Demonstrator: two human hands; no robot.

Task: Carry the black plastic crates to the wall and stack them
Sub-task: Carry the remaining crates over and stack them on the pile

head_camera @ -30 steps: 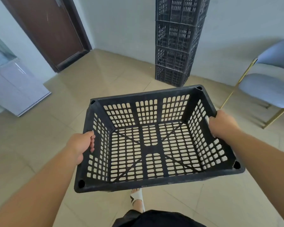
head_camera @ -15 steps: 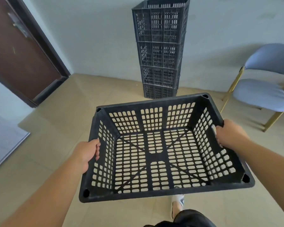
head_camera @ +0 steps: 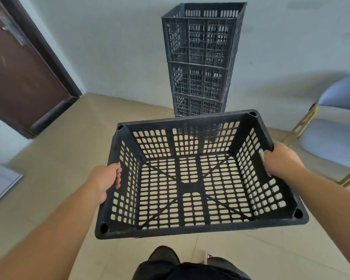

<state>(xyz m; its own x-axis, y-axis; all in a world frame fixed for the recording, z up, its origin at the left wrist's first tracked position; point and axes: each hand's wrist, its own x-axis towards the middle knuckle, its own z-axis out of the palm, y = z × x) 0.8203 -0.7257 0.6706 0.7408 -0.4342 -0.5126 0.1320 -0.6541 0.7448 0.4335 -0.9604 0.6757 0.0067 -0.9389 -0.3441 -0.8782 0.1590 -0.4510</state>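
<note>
**Tall stack, awkward lift**

The left hand (head_camera: 104, 179) curls over the left rim of the empty black crate (head_camera: 187, 183) and the right hand (head_camera: 281, 161) over the right rim. The hands hold it level above the floor (head_camera: 59, 158), near the stack of crates (head_camera: 202, 57) at the wall (head_camera: 119, 47). The stack is tall and narrow (four high, I think). A bump from the crate's base, or a corner seated off its mark, could tip it toward the chair (head_camera: 335, 138).
</note>
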